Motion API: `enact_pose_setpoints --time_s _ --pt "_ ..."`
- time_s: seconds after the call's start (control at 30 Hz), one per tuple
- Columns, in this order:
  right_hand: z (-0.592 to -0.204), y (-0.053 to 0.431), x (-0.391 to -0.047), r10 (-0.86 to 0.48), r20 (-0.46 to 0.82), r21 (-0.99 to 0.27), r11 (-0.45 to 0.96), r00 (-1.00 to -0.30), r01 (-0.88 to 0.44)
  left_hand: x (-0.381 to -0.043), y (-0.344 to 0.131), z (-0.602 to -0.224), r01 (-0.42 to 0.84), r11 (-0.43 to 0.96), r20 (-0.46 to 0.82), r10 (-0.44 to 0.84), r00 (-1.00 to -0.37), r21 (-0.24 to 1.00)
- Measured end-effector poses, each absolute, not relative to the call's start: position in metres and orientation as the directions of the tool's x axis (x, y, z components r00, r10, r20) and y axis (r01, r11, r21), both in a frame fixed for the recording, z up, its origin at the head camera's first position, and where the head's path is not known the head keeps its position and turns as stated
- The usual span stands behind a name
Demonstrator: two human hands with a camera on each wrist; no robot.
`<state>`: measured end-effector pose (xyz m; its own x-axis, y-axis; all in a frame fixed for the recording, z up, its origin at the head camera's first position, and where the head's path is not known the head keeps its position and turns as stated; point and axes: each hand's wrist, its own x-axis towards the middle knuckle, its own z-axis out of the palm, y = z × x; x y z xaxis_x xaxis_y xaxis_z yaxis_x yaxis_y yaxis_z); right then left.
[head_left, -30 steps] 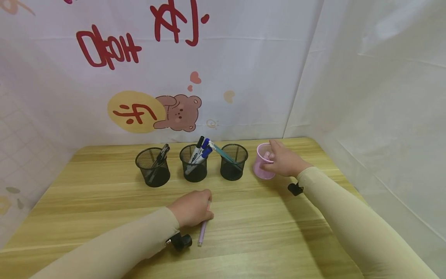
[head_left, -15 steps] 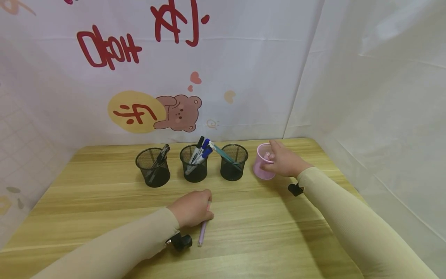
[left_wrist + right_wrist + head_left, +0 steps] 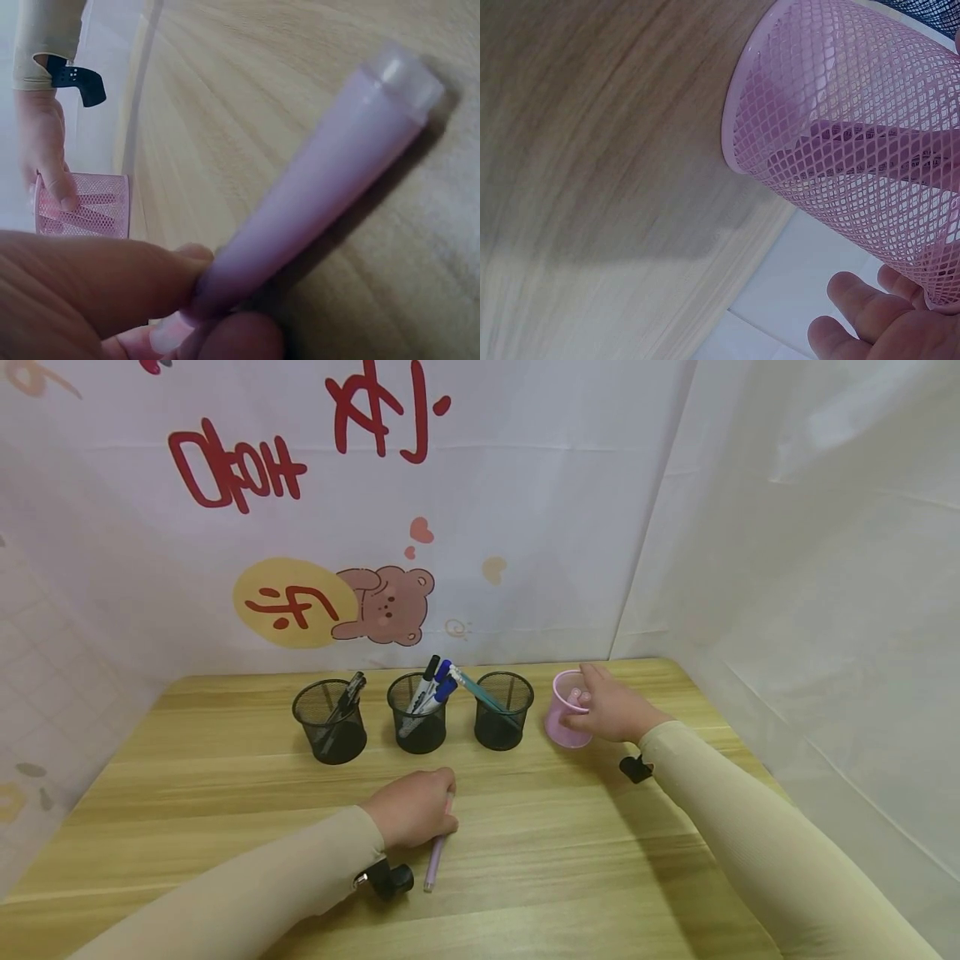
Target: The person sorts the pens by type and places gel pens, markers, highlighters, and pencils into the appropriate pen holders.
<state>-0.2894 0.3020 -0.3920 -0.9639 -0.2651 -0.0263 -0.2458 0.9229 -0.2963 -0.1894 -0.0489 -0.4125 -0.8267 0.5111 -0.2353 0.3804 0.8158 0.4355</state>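
Observation:
My left hand pinches a slim lilac pen low over the front middle of the table. In the left wrist view the pen slants up to a clear end, and thumb and fingertip meet on its lower part. At the back right, my right hand holds a pink mesh pen cup by its upper part, with the thumb on the near side. The cup stands upright with pink pens inside. Through its mesh, the right wrist view shows these pens lying aslant.
Three black mesh pen cups stand in a row left of the pink one. The left cup holds black pens, the middle cup white markers with black and blue caps, and the right cup a teal pen. A white printed sheet hangs behind.

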Motion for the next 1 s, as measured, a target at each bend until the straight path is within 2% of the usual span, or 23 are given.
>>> enact_pose_setpoints --time_s 0.37,0.67,1.0 --pt "-0.393 0.303 -0.289 -0.263 -0.020 -0.300 0.922 -0.964 -0.246 -0.196 -0.050 -0.401 0.289 0.745 -0.187 0.483 -0.856 0.601" --pt "-0.393 0.303 -0.289 -0.264 -0.015 -0.306 0.919 -0.964 -0.247 -0.201 -0.047 -0.384 0.304 0.643 -0.034 0.458 -0.888 0.703" --pt "-0.392 0.301 -0.288 -0.262 -0.005 -0.316 0.916 -0.965 -0.247 -0.208 -0.041 -0.377 0.279 0.481 0.081 0.393 -0.916 0.831"
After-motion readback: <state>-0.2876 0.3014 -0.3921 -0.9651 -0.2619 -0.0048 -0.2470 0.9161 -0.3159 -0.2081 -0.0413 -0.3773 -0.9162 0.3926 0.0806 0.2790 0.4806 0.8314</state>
